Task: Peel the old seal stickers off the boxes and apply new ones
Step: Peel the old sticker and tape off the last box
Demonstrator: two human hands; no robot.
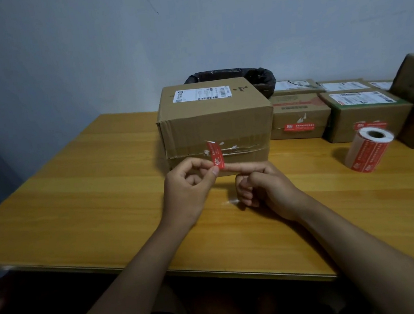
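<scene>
both hands' grips, left [190,182] and right [261,184], pinching 1 glossy red rectangular sticker [215,155] against matte corrugated box [215,124]

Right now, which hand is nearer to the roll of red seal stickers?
The right hand. It is in front of the big box, with bare table between it and the roll of red seal stickers on its right. The left hand, pinching a red sticker, is farther left.
</scene>
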